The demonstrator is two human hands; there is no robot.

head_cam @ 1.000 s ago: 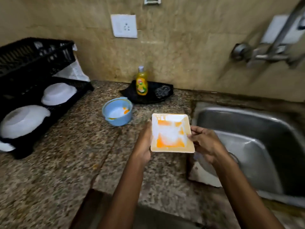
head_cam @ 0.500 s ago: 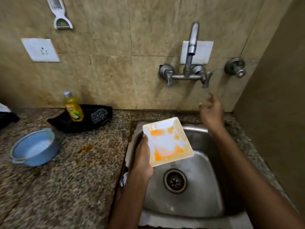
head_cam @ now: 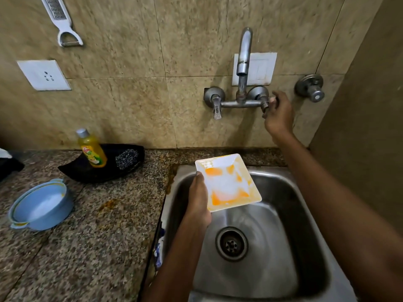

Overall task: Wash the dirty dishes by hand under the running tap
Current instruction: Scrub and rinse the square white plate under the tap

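- The left hand [head_cam: 197, 201] is the grip on the dish: its fingers are curled round the left edge of the square white plate [head_cam: 229, 182], and it holds the plate tilted above the sink [head_cam: 305, 214], not touching the basin.
- The plate has orange food stains around its middle and along its edges, so it is not washed yet.
- The right hand [head_cam: 278, 114] is up at the wall, with its fingers closed on the right handle [head_cam: 267, 104] of the tap [head_cam: 243, 68].
- No water comes out of the spout, and the basin under it looks dry.
- The step in hand, as I judge it, is to open the tap. The next move calls for a turn of that handle, then bringing the plate under the stream.
- On the desk [head_cam: 98, 247] to the left stand a soap bottle [head_cam: 92, 149] and a steel scrubber [head_cam: 127, 159] in a black tray, and nearer a blue bowl [head_cam: 41, 205] which is also dirty.
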